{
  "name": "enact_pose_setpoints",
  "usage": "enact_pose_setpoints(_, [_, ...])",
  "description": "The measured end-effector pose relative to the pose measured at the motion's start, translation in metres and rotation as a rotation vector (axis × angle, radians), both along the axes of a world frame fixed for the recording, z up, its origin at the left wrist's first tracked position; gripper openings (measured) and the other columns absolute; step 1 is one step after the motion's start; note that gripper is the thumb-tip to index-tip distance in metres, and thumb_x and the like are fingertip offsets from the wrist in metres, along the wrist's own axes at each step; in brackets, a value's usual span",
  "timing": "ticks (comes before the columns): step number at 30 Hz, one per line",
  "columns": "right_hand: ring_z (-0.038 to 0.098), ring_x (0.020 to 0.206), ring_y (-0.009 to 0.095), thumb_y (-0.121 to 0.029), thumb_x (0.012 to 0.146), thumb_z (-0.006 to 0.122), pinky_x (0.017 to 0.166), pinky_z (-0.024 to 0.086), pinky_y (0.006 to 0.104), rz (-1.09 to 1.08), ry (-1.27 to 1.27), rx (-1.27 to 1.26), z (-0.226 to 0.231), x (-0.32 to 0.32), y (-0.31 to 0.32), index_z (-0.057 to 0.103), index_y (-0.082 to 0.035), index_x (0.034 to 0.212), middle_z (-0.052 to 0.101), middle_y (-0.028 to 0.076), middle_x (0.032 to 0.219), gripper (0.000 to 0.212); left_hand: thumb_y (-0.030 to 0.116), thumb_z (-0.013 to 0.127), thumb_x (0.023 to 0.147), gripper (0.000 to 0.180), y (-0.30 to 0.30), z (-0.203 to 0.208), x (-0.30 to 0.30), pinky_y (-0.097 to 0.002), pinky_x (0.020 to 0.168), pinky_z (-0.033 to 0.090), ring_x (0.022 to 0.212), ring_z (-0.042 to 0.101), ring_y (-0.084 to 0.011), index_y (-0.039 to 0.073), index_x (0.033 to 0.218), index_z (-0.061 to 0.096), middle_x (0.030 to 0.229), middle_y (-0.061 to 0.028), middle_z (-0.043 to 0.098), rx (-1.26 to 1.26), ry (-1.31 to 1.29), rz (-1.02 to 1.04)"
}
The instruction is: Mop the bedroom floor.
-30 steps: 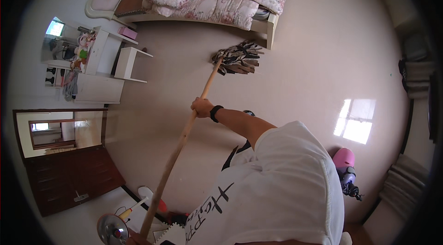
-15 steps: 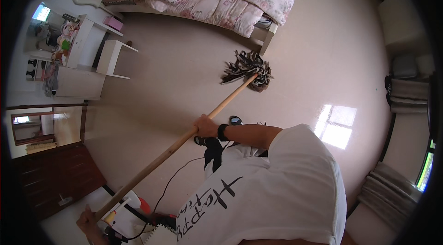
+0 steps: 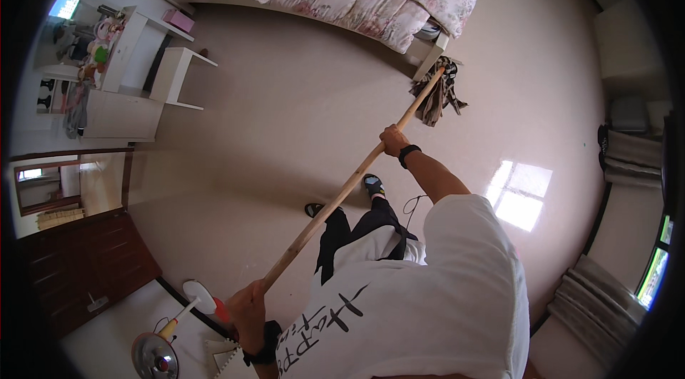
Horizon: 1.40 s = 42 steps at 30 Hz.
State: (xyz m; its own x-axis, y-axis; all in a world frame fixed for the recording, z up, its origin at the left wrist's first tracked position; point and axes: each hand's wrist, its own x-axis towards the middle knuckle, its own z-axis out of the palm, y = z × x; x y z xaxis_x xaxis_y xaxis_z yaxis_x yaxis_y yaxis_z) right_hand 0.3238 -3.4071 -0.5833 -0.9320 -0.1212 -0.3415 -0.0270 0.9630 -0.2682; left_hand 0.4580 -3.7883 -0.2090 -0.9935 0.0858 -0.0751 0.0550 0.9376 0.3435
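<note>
A string mop with a long wooden handle (image 3: 332, 208) slants across the view from lower left to upper right. Its dark brown-and-beige strip head (image 3: 442, 97) lies on the floor beside the near corner leg of the bed. My right hand (image 3: 394, 140) is wrapped round the handle partway up, a black band on that wrist. Lower down, my left hand (image 3: 247, 305) grips the handle close to its end, also with a black band at the wrist. My feet stand on the floor just beyond the handle's middle.
A bed (image 3: 439, 58) with a pink floral quilt stands ahead. To the left are a white stool (image 3: 171, 76), a cluttered white dressing table (image 3: 121, 58) and a brown door (image 3: 85, 268). A standing fan (image 3: 155, 356) is at lower left; grey curtains (image 3: 599, 300) hang at right.
The mop head has slid right and a little farther off, up to the bed leg, its strips now trailing toward me. Both hands moved right with the handle, the left also coming closer to my body.
</note>
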Motion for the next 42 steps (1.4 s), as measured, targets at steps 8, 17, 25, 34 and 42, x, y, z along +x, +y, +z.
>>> enact_pose_setpoints(8, [0.049,0.083,0.034,-0.018,0.06,0.062,0.07,0.047,0.0385,0.161,-0.067,-0.343,0.057,0.021,-0.182,0.063,-0.006,0.072,0.058,0.013,0.076,0.017,0.01,0.059,0.073,0.021,-0.154,0.097,0.008,-0.0262,0.041,0.033,0.04,0.043,-0.0107,-0.007,0.062,0.057,0.043,-0.0073,0.045,-0.137,0.101,0.372])
enact_pose_setpoints(17, [0.055,0.06,0.033,-0.026,0.057,0.062,0.061,0.046,0.04,0.194,-0.101,-0.672,0.089,0.034,-0.354,0.06,-0.008,0.063,0.056,0.013,0.06,0.019,0.024,0.06,0.076,0.023,-0.253,0.168,0.029,-0.0301,0.037,0.037,0.041,0.049,-0.0195,0.007,0.06,0.061,0.051,-0.0057,0.056,-0.844,0.075,0.203])
enact_pose_setpoints(25, [0.049,0.079,0.031,-0.02,0.057,0.063,0.064,0.047,0.0393,0.042,0.102,-0.244,0.024,-0.084,-0.262,0.059,-0.009,0.067,0.055,0.01,0.075,0.015,0.011,0.068,0.061,0.02,-0.217,0.066,-0.086,-0.0258,0.042,0.036,0.042,0.047,-0.0164,0.0,0.075,0.059,0.051,-0.0101,0.052,0.05,-0.315,0.245])
enact_pose_setpoints(34, [0.049,0.074,0.033,-0.009,0.058,0.063,0.066,0.044,0.0406,-0.099,0.211,-0.191,-0.014,-0.261,-0.234,0.057,-0.004,0.06,0.053,0.017,0.069,0.007,0.018,0.072,0.057,0.023,-0.209,0.031,-0.279,-0.0301,0.041,0.037,0.044,0.049,-0.0226,0.009,0.075,0.061,0.052,-0.0069,0.049,-0.094,0.118,0.041])
enact_pose_setpoints(42, [0.049,0.061,0.031,-0.007,0.051,0.059,0.059,0.038,0.0391,-0.05,0.371,-0.504,0.012,-0.366,-0.301,0.05,-0.005,0.048,0.051,0.013,0.056,0.01,0.015,0.072,0.056,0.022,-0.239,0.074,-0.363,-0.0286,0.041,0.035,0.043,0.047,-0.0199,0.008,0.074,0.062,0.05,-0.0062,0.048,-0.158,0.056,0.2])
